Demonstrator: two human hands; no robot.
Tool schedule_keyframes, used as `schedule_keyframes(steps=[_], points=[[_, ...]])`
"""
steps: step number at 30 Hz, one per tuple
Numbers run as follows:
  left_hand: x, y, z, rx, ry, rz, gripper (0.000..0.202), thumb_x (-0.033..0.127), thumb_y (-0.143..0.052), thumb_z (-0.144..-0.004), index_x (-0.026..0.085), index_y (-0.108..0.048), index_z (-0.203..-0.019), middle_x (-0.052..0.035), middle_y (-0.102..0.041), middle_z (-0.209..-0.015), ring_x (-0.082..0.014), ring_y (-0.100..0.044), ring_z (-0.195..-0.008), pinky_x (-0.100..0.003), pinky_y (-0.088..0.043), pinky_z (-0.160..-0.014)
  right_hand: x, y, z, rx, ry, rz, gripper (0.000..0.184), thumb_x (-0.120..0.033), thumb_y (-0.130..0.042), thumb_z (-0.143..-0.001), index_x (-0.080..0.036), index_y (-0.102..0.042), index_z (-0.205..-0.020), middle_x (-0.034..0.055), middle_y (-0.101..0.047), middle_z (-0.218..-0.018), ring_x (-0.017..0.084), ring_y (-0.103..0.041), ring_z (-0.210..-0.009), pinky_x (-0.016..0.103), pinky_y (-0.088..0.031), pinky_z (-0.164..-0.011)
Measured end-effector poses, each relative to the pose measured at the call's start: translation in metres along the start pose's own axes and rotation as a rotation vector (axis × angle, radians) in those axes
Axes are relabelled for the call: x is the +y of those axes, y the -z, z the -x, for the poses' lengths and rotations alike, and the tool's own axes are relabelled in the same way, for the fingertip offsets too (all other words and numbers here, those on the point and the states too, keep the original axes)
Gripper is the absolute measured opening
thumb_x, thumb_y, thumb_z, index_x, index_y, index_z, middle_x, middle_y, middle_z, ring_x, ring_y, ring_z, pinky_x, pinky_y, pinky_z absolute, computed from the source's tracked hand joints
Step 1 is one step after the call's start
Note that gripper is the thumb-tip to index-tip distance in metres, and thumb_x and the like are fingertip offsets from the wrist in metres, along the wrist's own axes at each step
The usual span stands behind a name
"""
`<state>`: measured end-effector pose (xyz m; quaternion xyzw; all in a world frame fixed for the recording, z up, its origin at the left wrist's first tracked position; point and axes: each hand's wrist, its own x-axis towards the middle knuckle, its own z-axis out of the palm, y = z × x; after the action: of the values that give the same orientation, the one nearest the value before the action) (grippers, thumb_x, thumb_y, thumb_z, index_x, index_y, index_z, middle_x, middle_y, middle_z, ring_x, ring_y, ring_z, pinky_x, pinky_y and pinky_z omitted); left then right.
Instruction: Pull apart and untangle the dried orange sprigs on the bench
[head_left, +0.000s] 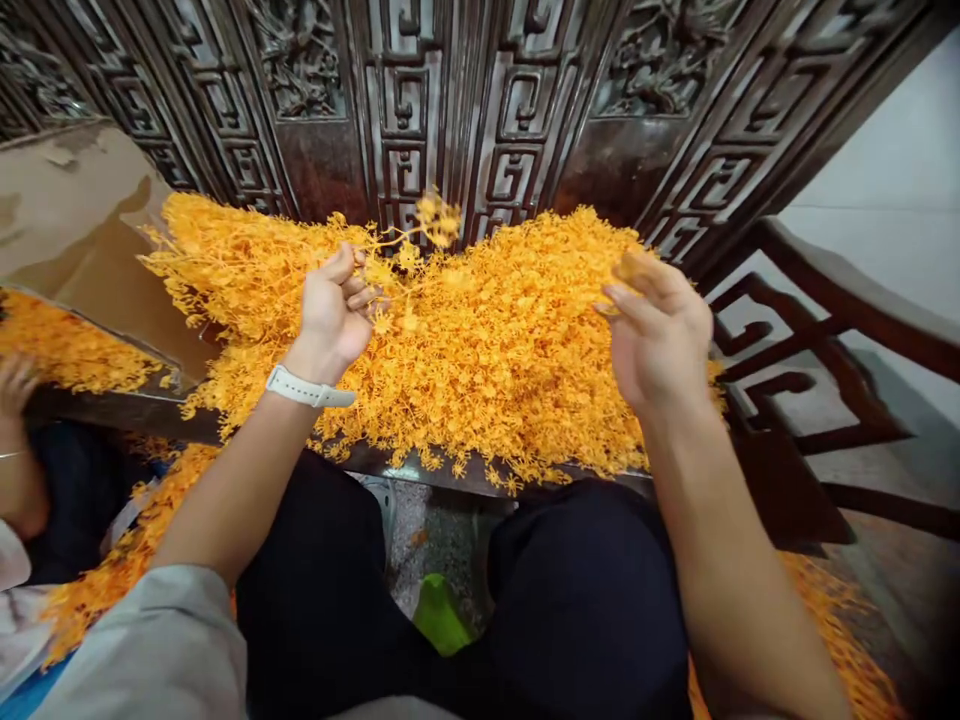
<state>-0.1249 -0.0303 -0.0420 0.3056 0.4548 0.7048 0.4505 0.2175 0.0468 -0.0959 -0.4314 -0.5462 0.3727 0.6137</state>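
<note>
A large heap of small orange artificial flowers (510,360) on thin stems lies on a dark wooden bench (480,478) before me. My left hand (334,310), with a pale strap on its wrist, pinches an orange flower sprig (433,222) by its thin stem. The sprig's blossoms point up and to the right, over the back of the heap. My right hand (660,325) hovers above the heap's right side, thumb and fingertips pinched together. Some orange shows at those fingertips, but whether it is held or lies behind them I cannot tell.
A torn cardboard piece (82,230) stands at the left. Carved dark wood panels (405,100) rise behind the heap. A wooden chair (817,400) is at the right. Another person's hand (15,385) shows at the left edge. More orange flowers lie low on both sides.
</note>
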Motion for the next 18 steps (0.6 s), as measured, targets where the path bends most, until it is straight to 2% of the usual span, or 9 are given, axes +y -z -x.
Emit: schedule_keyframes(steps=[2,4,5,8,11,14,18], points=[[-0.01,-0.009,0.004,-0.062,0.03,0.008,0.032,0.059,-0.076,-0.095,0.029,-0.069,-0.09,0.0065,-0.032,-0.048,-0.0139,-0.047,-0.049,-0.029,-0.043,-0.054,0.008,-0.019,0.0,-0.055,0.037,0.25,0.081,-0.074,-0.081,-0.074,-0.034,-0.065,-0.142,0.0097,-0.048,-0.17,0.039,-0.049,-0.153,0.065,-0.047,-0.12],[-0.02,-0.025,0.016,-0.12,0.066,0.063,0.03,0.056,-0.075,-0.097,0.028,-0.067,-0.09,0.0062,-0.038,-0.052,-0.013,-0.052,-0.054,-0.027,-0.047,-0.059,0.007,-0.036,0.004,-0.096,0.051,0.358,0.091,-0.087,-0.07,-0.079,-0.032,-0.059,-0.151,0.0114,-0.037,-0.177,0.04,-0.036,-0.163,0.066,-0.037,-0.129],[-0.026,-0.033,0.023,-0.154,0.085,0.098,0.028,0.051,-0.075,-0.099,0.027,-0.065,-0.09,0.0057,-0.043,-0.055,-0.0123,-0.054,-0.057,-0.026,-0.05,-0.062,0.003,-0.043,0.008,-0.124,0.039,0.324,0.091,-0.09,-0.063,-0.083,-0.031,-0.058,-0.152,0.0121,-0.039,-0.176,0.039,-0.039,-0.162,0.065,-0.038,-0.128],[-0.041,-0.054,0.043,-0.274,0.144,0.181,0.021,0.036,-0.075,-0.1,0.025,-0.061,-0.089,0.0038,-0.061,-0.071,-0.0101,-0.062,-0.068,-0.023,-0.054,-0.072,-0.018,-0.06,0.028,-0.188,-0.077,0.012,0.08,-0.091,-0.051,-0.09,-0.032,-0.062,-0.144,0.0116,-0.062,-0.155,0.031,-0.062,-0.14,0.053,-0.055,-0.114],[-0.056,-0.067,0.058,-0.378,0.19,0.189,0.017,0.029,-0.078,-0.098,0.023,-0.064,-0.092,0.0016,-0.07,-0.084,-0.0092,-0.067,-0.076,-0.021,-0.055,-0.076,-0.036,-0.071,0.045,-0.184,-0.199,-0.258,0.074,-0.09,-0.056,-0.089,-0.029,-0.067,-0.127,0.0093,-0.074,-0.123,0.024,-0.071,-0.111,0.038,-0.061,-0.091],[-0.073,-0.074,0.07,-0.435,0.231,0.138,0.016,0.031,-0.083,-0.094,0.021,-0.071,-0.095,-0.0017,-0.076,-0.093,-0.0099,-0.069,-0.08,-0.021,-0.056,-0.077,-0.038,-0.076,0.05,-0.183,-0.339,-0.384,0.072,-0.09,-0.064,-0.083,-0.026,-0.067,-0.115,0.0068,-0.074,-0.102,0.019,-0.069,-0.087,0.031,-0.056,-0.071],[-0.091,-0.08,0.081,-0.508,0.29,0.048,0.018,0.036,-0.087,-0.089,0.021,-0.08,-0.095,-0.0051,-0.078,-0.11,-0.0109,-0.069,-0.084,-0.022,-0.058,-0.075,-0.025,-0.076,0.05,-0.215,-0.553,-0.417,0.075,-0.095,-0.061,-0.08,-0.026,-0.064,-0.11,0.0043,-0.071,-0.087,0.016,-0.061,-0.069,0.029,-0.042,-0.053]])
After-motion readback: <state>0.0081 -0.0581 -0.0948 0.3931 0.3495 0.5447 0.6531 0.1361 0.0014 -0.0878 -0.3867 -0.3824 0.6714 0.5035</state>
